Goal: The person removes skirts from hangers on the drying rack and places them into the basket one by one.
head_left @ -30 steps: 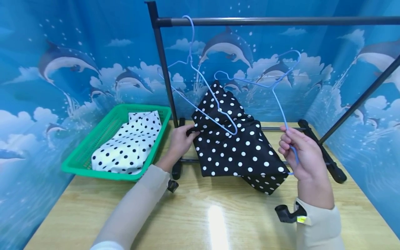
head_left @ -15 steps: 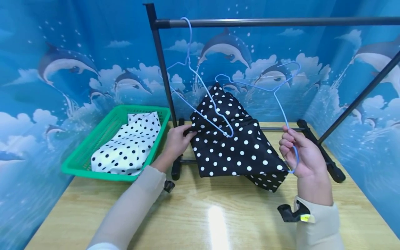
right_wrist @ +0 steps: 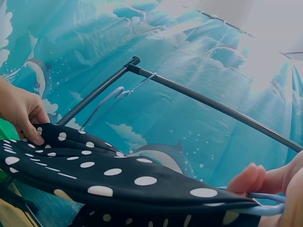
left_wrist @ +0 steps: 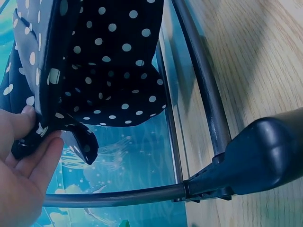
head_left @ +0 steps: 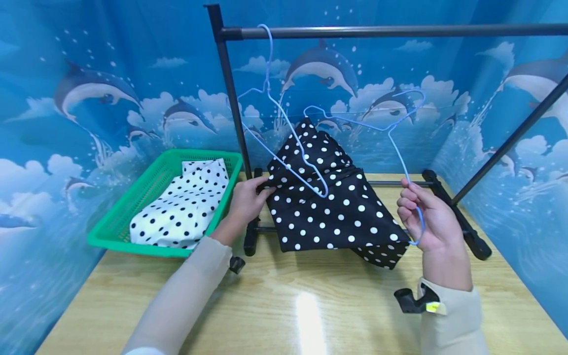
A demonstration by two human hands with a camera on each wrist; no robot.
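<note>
A black cloth garment with white polka dots (head_left: 328,212) hangs stretched between my two hands, over the table. My left hand (head_left: 246,199) pinches its left edge between thumb and fingers; the left wrist view shows the gathered fabric (left_wrist: 40,135) there. With my right hand (head_left: 428,212) I grip the side of a light blue wire hanger (head_left: 396,145). One end of that hanger goes into the garment's lower right corner; its far end meets the peaked top of the cloth. Its hook points up and left. The hanger's middle is partly hidden behind the garment.
A second blue hanger (head_left: 295,133) hangs from the black rack's top bar (head_left: 381,31), overlapping the garment in the head view. At left, a green basket (head_left: 106,236) holds a white cloth with black dots (head_left: 177,212). The rack's feet (head_left: 477,244) stand on the wooden table (head_left: 266,305).
My left hand has drawn the garment's left edge slightly left and down. The held hanger's hook has tipped lower, while my right hand stays nearly in place.
</note>
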